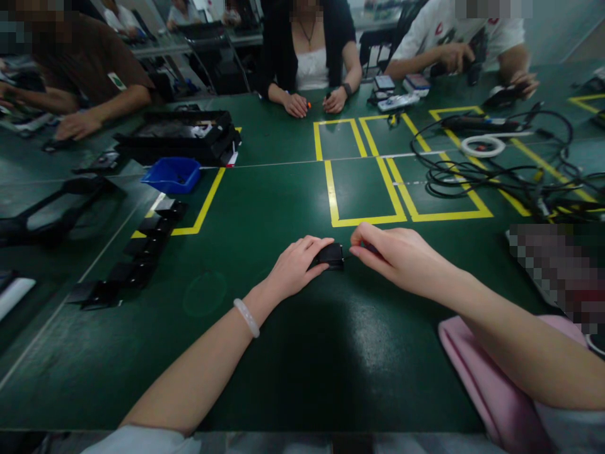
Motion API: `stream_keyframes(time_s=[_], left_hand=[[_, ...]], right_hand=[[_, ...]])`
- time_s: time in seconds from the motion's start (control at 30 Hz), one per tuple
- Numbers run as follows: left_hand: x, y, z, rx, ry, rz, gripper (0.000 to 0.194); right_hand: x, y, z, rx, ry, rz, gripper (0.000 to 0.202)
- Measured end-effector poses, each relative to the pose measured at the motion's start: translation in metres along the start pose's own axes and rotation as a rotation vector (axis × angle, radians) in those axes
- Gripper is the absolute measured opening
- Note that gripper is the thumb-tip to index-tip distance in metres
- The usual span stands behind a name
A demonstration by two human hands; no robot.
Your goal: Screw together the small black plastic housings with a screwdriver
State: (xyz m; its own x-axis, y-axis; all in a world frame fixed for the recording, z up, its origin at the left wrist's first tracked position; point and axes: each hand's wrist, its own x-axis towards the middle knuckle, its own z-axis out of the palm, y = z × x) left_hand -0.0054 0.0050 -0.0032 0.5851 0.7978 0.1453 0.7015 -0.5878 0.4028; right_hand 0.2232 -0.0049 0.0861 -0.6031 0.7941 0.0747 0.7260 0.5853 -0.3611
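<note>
Your left hand [293,263] is gripping a small black box [334,256] on the counter [265,195], in front of you near the middle. Its fingers are closing around the box's left part, the thumb pressing along the near edge, so only the right end is showing clearly. The underside is staying hidden.

Your right hand [406,257] is hovering just to the right of the box, its thumb and forefinger curling nearly together. A thin dark line is showing between these fingertips and the box; you cannot tell what it is, or whether the fingers are holding it. The other right fingers are folding out of sight.

A pale bracelet [246,318] is circling your left wrist. To the left, black pieces [146,244] are lying in a slanting row, blending together too darkly for counting, with a blue tray [177,178] sitting at the far end. Behind it, a black stack [189,135] is standing, its contents blurring.

On the right, black cables [449,183] are tangling over yellow tape [368,221], covering parts of its outlines. Your right forearm is hiding part of a pink cloth [472,359], and pixel blocks are masking most of a flat object [520,252] beyond it. Across from you, a person [309,63] is resting both hands on the counter, the head being cut off by the top edge.
</note>
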Motion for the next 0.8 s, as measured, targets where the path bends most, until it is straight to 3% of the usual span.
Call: stream_keyframes(time_s=[0.13,0.33,0.53,0.8], left_hand=[[0.0002,0.0004,-0.0002,-0.005,0.005,-0.001,0.046],[0.0001,0.0011,-0.0004,-0.003,0.005,-0.003,0.046],[-0.0001,0.0007,-0.0004,-0.007,0.006,0.005,0.046],[-0.0002,-0.0004,0.0007,-0.001,0.015,0.007,0.046]], right_hand=[[-0.0001,0.0,-0.0006,0.029,0.024,-0.01,0.009],[0.0001,0.0008,0.0011,0.015,0.008,0.0,0.02],[-0.0006,0.0018,0.0001,0.026,0.042,0.006,0.007],[0.0,0.0024,0.0013,-0.002,0.02,0.027,0.016]])
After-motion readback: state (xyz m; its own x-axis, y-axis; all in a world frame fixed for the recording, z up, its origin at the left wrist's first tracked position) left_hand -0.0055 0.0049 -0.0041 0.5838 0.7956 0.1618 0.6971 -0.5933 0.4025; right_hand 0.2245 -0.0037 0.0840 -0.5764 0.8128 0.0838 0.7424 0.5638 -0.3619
